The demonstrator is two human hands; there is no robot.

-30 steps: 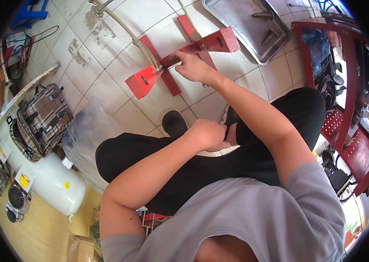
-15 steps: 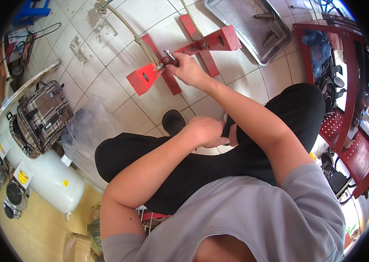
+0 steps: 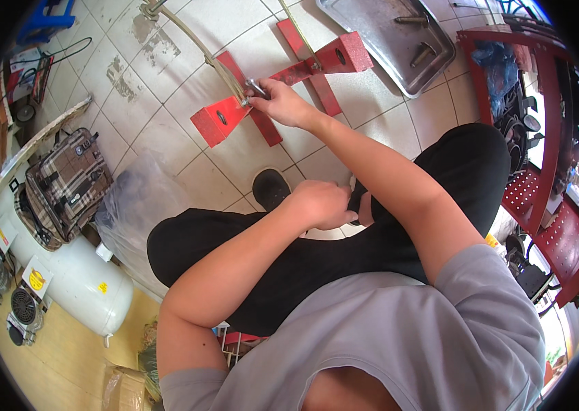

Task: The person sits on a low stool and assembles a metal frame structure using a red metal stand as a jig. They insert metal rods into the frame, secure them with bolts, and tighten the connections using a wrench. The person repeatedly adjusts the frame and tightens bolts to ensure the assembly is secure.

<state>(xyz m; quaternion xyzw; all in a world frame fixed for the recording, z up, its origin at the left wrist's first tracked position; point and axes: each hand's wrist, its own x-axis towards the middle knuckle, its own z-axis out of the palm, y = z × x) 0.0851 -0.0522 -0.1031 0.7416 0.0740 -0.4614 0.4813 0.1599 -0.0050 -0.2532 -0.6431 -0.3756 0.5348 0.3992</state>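
My right hand [image 3: 282, 104] is closed around a shiny metal hand tool [image 3: 256, 88], probably a wrench. The tool meets the red metal stand [image 3: 224, 118] beside the bolted foot of a bent tan metal rod [image 3: 214, 63]. Exactly where its end sits is hidden by the fingers. The stand has crossbars on the floor and a block-like end on each side. Between my knees my left hand [image 3: 325, 205] rests with curled fingers, near my foot and apart from the stand; I see nothing in it.
A metal tray [image 3: 375, 48] holding two bolt-like parts [image 3: 422, 55] lies beyond the stand. On the right stands a dark red rack [image 3: 543, 137]. A plaid bag [image 3: 73, 181], clear plastic sheeting [image 3: 142, 205] and a white tank [image 3: 94, 288] are at the left.
My right hand has shifted slightly left with the tool, which has turned a little. The stand and tray sit slightly farther left in view. My left hand stays in place.
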